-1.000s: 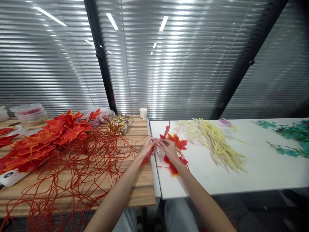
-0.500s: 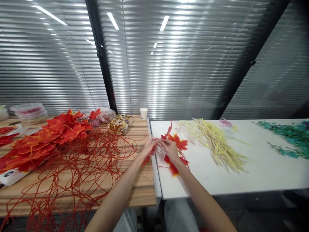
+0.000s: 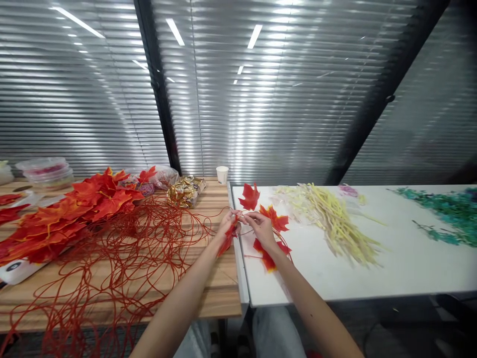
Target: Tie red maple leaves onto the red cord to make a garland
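Observation:
Both hands meet over the seam between the two tables. My left hand point(image 3: 226, 227) is closed on a red artificial maple leaf point(image 3: 228, 241), which hangs below its fingers. My right hand point(image 3: 262, 227) is in a pinch at the left fingertips, apparently on the thin red cord; the exact grip is too small to make out. Just above the fingertips a red maple leaf point(image 3: 249, 196) stands with its broad face showing. Orange-red maple leaves lie beside and under my right hand, one upper leaf point(image 3: 275, 218) and one lower leaf point(image 3: 267, 256), with cord looping around them.
Tangled red cord point(image 3: 149, 238) spreads over the wooden table and hangs off its front edge. Piled maple leaves point(image 3: 85, 204) lie at left, near plastic tubs point(image 3: 46, 174). Gold wrappers point(image 3: 186, 191) and a paper cup point(image 3: 222, 174) stand behind. Yellow stems point(image 3: 335, 219) and green sprigs point(image 3: 447, 209) lie right.
The leaf above my fingertips has swung left and turned from edge-on to broad face. The leaf in my left hand shows more now. My hands stay together in nearly the same place.

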`<state>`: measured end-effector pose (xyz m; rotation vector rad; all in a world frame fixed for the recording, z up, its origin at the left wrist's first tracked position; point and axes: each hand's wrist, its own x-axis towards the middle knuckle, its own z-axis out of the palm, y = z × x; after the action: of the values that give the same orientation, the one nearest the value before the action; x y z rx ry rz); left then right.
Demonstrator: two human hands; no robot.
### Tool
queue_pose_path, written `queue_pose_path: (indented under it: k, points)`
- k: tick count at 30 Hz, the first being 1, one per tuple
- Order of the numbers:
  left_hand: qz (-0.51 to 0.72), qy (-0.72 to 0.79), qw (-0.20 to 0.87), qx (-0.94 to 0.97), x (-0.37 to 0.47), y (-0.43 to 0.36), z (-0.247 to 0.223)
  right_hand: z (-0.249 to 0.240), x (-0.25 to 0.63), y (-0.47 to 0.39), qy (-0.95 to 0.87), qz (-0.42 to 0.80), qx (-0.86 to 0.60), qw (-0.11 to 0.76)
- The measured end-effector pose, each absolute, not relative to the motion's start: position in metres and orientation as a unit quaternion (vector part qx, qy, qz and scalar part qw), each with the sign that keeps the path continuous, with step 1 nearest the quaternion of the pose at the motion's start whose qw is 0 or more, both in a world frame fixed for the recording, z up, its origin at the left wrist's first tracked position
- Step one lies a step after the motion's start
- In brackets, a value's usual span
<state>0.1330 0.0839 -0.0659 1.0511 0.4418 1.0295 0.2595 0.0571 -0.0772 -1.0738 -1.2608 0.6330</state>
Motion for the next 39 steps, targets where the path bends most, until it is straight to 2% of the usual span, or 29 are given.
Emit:
queue_pose_path:
  k: [39]
  points:
    - [0.437, 0.250, 0.695, 0.513, 0.1375, 0.0830, -0.0719, -0.0802, 0.2578, 0.0579, -0.535, 0.317, -0.463, 0.631]
